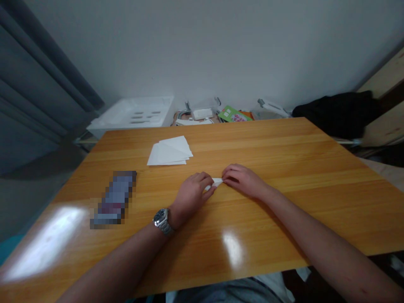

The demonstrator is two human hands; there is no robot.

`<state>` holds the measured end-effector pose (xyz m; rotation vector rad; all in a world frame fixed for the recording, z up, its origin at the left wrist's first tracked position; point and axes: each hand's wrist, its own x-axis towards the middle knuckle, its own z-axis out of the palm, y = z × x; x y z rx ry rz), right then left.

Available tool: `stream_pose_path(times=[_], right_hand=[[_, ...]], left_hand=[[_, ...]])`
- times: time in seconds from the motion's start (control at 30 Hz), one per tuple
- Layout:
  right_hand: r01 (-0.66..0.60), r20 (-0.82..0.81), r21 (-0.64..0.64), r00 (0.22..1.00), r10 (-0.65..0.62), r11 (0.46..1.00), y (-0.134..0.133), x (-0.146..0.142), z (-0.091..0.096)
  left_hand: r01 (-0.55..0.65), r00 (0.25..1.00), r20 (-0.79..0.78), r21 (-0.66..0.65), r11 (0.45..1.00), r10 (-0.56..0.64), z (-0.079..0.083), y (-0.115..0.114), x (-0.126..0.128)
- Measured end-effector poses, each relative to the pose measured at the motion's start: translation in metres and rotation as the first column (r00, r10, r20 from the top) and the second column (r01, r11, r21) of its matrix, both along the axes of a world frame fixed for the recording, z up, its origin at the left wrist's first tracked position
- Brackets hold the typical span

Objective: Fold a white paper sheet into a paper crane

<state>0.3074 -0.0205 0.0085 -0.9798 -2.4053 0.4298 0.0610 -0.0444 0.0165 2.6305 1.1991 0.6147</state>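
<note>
A small piece of folded white paper [217,182] lies low over the middle of the wooden table, between my two hands. My left hand [195,191], with a metal watch [162,219] on its wrist, is closed on the paper's left part, thumb below and fingers above. My right hand [241,179] pinches the paper's pointed right end between thumb and fingertips. The fingers cover part of the paper, so its full shape is hidden. Beyond my left hand, a fanned stack of white paper sheets [170,150] rests flat.
A blurred-out flat device [115,198] lies on the table [277,147] at left. Past the far edge are a white foam tray [132,111], a green booklet [233,113] and loose items. Dark cloth [337,111] lies at far right, a grey curtain [38,75] hangs at left.
</note>
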Motion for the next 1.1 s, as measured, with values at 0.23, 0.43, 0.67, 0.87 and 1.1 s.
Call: stream_pose_path(times=[0.23, 0.43, 0.67, 0.87, 1.1], right_hand=[[0.057, -0.078, -0.094, 0.995, -0.064, 0.994, 0.0, -0.005, -0.003], [0.085, -0.131, -0.15, 0.986, -0.105, 0.985, 0.001, -0.007, -0.005], [0.122, -0.13, -0.158, 0.981, -0.143, 0.98, 0.002, -0.01, -0.006], [0.148, -0.121, -0.157, 0.978, -0.168, 0.976, 0.003, -0.012, -0.008], [0.141, -0.126, -0.143, 0.979, -0.16, 0.98, 0.003, -0.007, -0.007]], left_hand=[[-0.041, 0.991, 0.125, -0.082, 0.996, 0.052, -0.007, 0.005, -0.001], [-0.034, 0.987, 0.153, -0.102, 0.994, 0.049, -0.009, 0.007, -0.001], [-0.025, 0.987, 0.154, -0.1, 0.995, 0.04, -0.006, 0.004, -0.001], [-0.01, 0.994, 0.109, -0.057, 0.998, 0.016, -0.008, 0.004, -0.002], [0.01, 1.0, 0.0, -0.004, 1.0, -0.01, -0.005, 0.002, -0.002]])
